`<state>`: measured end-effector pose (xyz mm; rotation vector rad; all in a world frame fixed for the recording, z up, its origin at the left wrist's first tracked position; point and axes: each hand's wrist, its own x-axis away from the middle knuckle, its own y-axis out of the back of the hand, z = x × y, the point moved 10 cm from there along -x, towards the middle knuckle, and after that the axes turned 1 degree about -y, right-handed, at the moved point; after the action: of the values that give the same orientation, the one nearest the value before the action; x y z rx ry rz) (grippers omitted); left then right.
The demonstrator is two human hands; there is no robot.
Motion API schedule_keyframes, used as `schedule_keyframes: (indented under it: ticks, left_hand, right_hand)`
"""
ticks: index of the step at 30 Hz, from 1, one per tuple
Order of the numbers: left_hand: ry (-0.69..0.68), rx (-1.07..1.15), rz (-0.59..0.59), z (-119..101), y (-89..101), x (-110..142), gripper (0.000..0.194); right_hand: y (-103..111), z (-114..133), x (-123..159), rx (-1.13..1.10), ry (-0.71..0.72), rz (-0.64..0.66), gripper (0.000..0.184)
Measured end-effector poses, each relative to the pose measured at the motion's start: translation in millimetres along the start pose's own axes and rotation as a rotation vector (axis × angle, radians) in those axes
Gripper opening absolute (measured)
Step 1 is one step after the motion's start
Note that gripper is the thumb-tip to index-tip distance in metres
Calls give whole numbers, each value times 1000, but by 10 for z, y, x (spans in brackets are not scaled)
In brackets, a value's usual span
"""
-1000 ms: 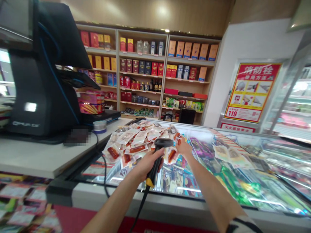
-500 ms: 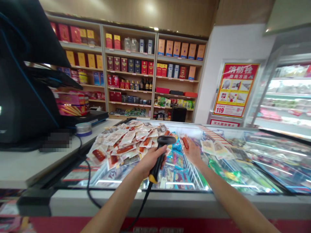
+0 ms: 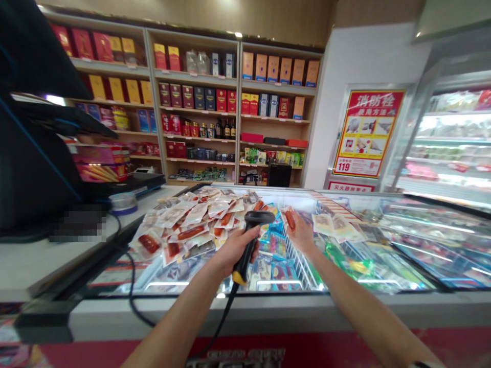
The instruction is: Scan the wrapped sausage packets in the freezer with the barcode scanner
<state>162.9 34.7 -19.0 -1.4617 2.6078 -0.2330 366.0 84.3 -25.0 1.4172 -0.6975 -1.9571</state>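
Note:
My left hand [image 3: 238, 250] is wrapped round the handle of a black barcode scanner [image 3: 245, 258] with a yellow collar at its base and a cable running down. To its right, my right hand [image 3: 299, 234] grips a small clear packet of sausage [image 3: 290, 220], held over the glass top of the chest freezer. A heap of similar sausage packets [image 3: 192, 214] lies on the freezer glass, left of the scanner. A few pale packets [image 3: 335, 227] rest on the glass to the right of my right hand.
A black checkout terminal [image 3: 34, 128] stands on the counter [image 3: 23, 266] at left, with a round tub [image 3: 123, 202] beside it. The freezer [image 3: 345, 312] shows bagged goods under its glass. Shelves of boxes [image 3: 195, 97] line the back wall. A scanner cable [image 3: 132, 286] hangs over the freezer edge.
My right hand has moved right, away from the heap, with a sausage packet in it. The left hand keeps the scanner. The whole view has shifted to the right.

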Motion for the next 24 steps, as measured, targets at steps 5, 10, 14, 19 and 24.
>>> schedule_keyframes:
  ticks: [5,10,14,19,24]
  left_hand:
    - [9,12,-17,13,19,-23,33]
    - [10,11,-27,-25,63,-4,33]
    - [34,-11,-100,-12,227,9,34]
    - [59,-24,-150,8,368,43,34]
    - [39,-4,-186,-43,548,118,30]
  right_hand:
    - [23,13,13,7,2,9,52]
    - [47,-60,3,110,8,28,53]
    - [35,-360,-43,303,-94,87,44]
    - [72,-795,-115,416,-249,113,33]
    - [152,-1160,-161,447,-363,111,28]
